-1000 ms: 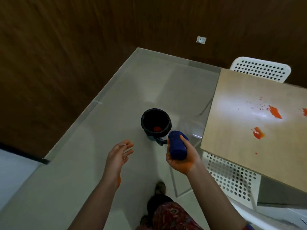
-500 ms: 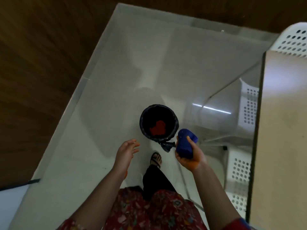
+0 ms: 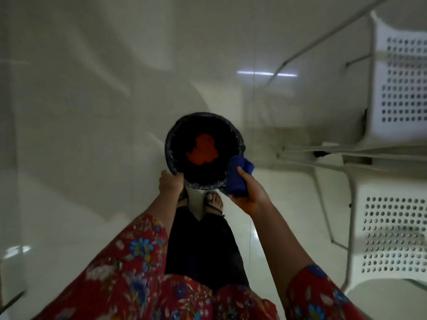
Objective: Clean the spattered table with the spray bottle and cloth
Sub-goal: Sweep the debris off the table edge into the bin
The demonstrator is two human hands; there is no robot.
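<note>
A folded dark blue cloth [image 3: 238, 175] is gripped in my right hand [image 3: 250, 196], held over the right edge of a black lined bin [image 3: 175, 139] on the floor. Something red-orange [image 3: 203, 150] lies at the bottom of the bin. My left hand [image 3: 170, 184] grips the bin's near left rim, fingers curled over it. The table and the spray bottle are out of view.
White perforated chairs [image 3: 397, 229] stand to the right, with thin metal legs [image 3: 323, 21] crossing the upper right. Pale glossy floor [image 3: 92, 112] lies all around the bin. My sandalled feet [image 3: 213, 202] stand just behind it.
I have bent down close over the bin. My left hand went from open in the air to gripping the bin's rim. The right hand brought the cloth to the bin's edge.
</note>
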